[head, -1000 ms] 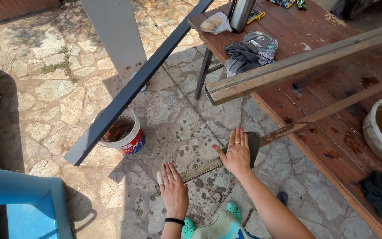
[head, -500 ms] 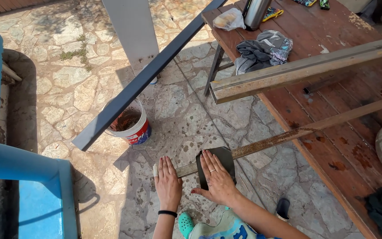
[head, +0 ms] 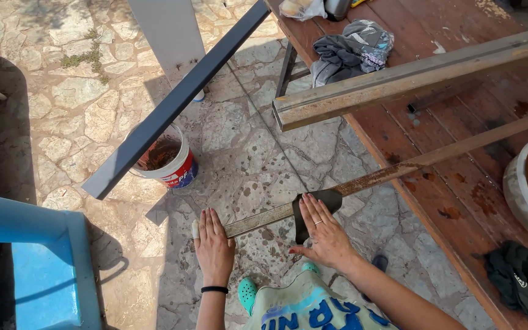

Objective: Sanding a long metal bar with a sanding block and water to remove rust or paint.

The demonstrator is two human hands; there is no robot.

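I see the long rusty steel bar running near-left to far-right, left hand flat on its near end, right hand pressing dark sandpaper mid-bar, neither grip closed.

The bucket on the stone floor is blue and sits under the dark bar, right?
Not quite. The head view shows the bucket is white with a red band, not blue. It does sit on the stone floor under the dark bar.

Left hand and right hand flat, fingers extended, palms down.
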